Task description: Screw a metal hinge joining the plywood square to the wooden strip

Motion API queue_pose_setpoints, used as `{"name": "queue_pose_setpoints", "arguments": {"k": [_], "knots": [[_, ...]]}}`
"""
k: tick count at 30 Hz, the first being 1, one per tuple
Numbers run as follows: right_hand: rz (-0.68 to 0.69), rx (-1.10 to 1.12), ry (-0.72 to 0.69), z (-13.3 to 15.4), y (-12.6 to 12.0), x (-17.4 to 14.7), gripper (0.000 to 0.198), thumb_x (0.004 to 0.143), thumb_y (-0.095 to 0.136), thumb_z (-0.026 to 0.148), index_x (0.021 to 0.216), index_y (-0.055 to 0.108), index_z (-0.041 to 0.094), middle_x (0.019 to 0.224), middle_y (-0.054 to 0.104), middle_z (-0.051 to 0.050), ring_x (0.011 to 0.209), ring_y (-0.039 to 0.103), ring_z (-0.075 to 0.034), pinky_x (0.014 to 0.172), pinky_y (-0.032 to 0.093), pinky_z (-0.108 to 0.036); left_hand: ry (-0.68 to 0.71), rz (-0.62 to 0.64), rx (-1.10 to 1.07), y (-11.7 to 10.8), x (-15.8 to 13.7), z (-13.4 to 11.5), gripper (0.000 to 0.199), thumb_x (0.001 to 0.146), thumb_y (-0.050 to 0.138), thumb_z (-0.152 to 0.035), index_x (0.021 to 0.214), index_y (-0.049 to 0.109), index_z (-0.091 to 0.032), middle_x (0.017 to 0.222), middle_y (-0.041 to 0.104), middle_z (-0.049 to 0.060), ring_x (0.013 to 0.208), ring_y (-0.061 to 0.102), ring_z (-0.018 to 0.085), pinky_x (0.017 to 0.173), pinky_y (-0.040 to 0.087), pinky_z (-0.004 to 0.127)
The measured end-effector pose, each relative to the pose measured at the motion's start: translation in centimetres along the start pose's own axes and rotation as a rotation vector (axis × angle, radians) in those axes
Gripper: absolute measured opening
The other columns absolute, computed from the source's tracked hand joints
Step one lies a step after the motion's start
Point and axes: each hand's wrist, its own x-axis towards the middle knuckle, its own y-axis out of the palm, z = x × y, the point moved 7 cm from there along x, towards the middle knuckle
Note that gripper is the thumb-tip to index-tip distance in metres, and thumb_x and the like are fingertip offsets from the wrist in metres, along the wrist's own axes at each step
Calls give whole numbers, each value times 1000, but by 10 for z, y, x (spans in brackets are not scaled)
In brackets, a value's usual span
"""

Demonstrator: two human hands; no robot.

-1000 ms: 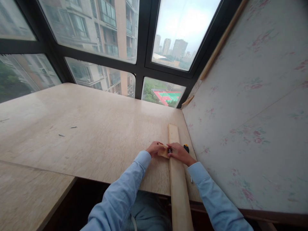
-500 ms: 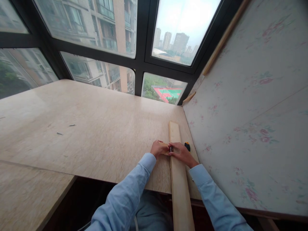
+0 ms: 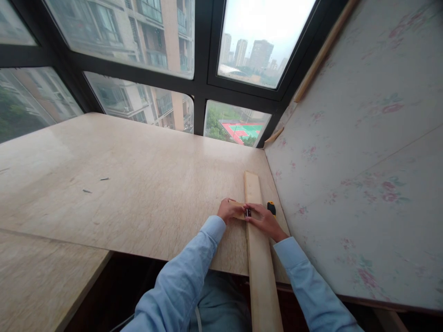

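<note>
A long pale wooden board (image 3: pixel 261 272) lies on the stone-patterned surface, its near end running off the front edge. Over its left side, my left hand (image 3: pixel 227 210) is closed on a small wood piece (image 3: pixel 238 211) that meets the board. My right hand (image 3: pixel 265 220) rests over the board, thumb and fingers pinching a small dark, shiny metal piece (image 3: pixel 247 212) where the two woods meet. Its exact kind is too small to make out. Just right of that hand lies a tool with a black and yellow handle (image 3: pixel 272 208), partly hidden.
Two thin dark slivers, perhaps nails or screws (image 3: pixel 87 191), lie on the surface (image 3: pixel 155 184) to the left. Dark-framed windows (image 3: pixel 202 60) stand behind. A flower-papered wall (image 3: pixel 363 184) closes off the right side. At the front left is a dark gap (image 3: pixel 121 286).
The view has shifted slightly. Both hands stay at the joint of the two woods, and the dark metal piece shows a little more between the right fingers.
</note>
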Motion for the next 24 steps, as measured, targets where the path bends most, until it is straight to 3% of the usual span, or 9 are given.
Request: {"name": "queue_pose_setpoints", "arguments": {"k": [9,24], "knots": [[27,19,5,4,0,-3,47,82,73,38,126,63,25,125,66,-9,119,59,-25,106,44,-47,-2,4,14,0,0,1,45,53,77,-7,89,53,-17,72,61,-2,74,65,18,63,50,25],[12,-9,-20,0,4,-6,45,83,71,37,125,64,25,125,65,-10,121,58,-26,107,43,-49,16,1,54,2,-3,1,38,55,76,-9,83,51,-18,70,60,-3,72,63,16,57,47,22]]}}
